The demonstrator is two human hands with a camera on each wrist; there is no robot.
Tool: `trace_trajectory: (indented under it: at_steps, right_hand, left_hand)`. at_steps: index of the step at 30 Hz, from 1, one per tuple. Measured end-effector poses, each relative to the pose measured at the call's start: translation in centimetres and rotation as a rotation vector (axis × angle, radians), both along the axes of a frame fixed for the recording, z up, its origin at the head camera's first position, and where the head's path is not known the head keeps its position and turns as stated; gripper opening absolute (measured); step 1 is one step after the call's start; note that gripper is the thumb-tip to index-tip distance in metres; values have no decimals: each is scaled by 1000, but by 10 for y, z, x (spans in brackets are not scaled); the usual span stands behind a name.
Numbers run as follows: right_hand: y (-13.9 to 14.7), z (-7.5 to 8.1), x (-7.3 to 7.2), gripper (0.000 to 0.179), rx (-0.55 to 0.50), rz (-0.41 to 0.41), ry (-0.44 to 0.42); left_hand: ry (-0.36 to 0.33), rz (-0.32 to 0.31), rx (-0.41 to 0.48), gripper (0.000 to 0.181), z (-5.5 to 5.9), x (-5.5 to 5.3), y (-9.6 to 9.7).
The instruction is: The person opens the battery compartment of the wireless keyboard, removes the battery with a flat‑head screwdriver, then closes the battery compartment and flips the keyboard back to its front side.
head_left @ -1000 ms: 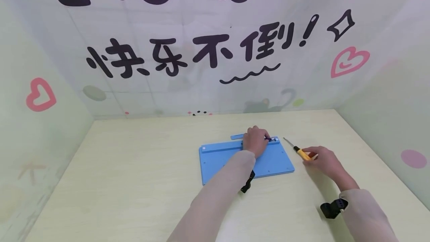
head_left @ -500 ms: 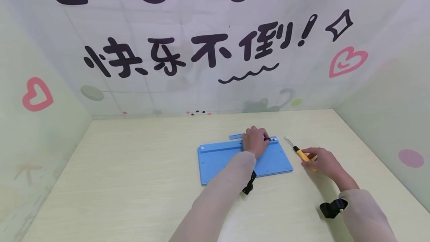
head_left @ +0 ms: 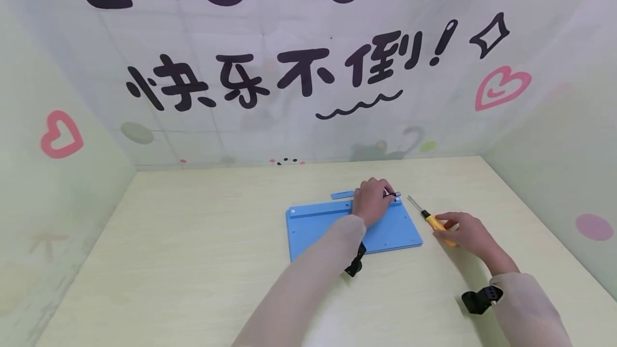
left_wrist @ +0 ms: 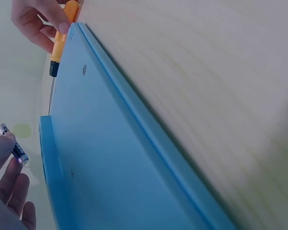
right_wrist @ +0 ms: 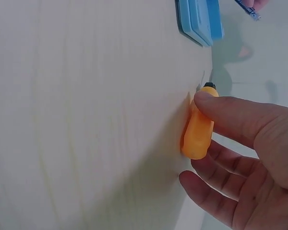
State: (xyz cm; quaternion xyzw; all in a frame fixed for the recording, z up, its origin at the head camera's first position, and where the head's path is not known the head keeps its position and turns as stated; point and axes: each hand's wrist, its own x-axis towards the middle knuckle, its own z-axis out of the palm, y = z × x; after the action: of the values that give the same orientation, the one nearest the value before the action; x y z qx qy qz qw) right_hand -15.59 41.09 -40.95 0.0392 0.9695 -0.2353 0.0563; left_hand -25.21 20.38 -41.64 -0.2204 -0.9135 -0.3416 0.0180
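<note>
Nearest, a pale sleeve (head_left: 527, 304) with a black wrist camera (head_left: 482, 300) runs up behind the right hand (head_left: 467, 234). That hand pinches the yellow handle of a driver (head_left: 436, 223) between thumb and fingers, the remaining fingers loosely bent below it. The driver's shaft points away from the hand, ahead and to its left; whether the tip touches the table (head_left: 144, 256) I cannot tell.

Left of the right hand, and under the left hand (head_left: 373, 200), a blue panel (head_left: 392, 226) lies flat, with a raised bar (head_left: 318, 210) along its far edge. The left arm reaches across the panel. Thumb and finger of the left hand pinch a small battery (left_wrist: 19, 152), its other fingers part-curled beneath. The battery shows to the right of the fingers, apart from the bar in the left wrist view. Just left of the left hand, beyond the bar, a thin blue strip (head_left: 341, 195) lies on the table. Farthest, ahead of both hands, a wall (head_left: 289, 138) bears large dark writing.
</note>
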Motion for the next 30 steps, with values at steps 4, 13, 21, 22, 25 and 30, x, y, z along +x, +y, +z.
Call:
trace_trajectory:
  at_steps: [4,13,21,22,25,30]
  right_hand:
    - [-2,1,1,48,10,-7,0]
    - [-4,0,3,51,12,-37,-31]
    - [-6,2,4,58,-5,-46,-58]
    - [-6,3,4,58,-6,-45,-59]
    - [-8,4,4,59,-6,-45,-59]
    - [-11,9,4,58,4,-34,-47]
  left_hand:
    - [-2,-15,16,9,2,0,-8]
    - [11,-20,20,11,10,-2,-31]
    - [19,-17,22,10,17,-6,-51]
    - [20,-16,21,10,18,-7,-53]
    - [27,-15,16,11,20,-8,-61]
    - [36,-5,-2,12,21,-13,-72]
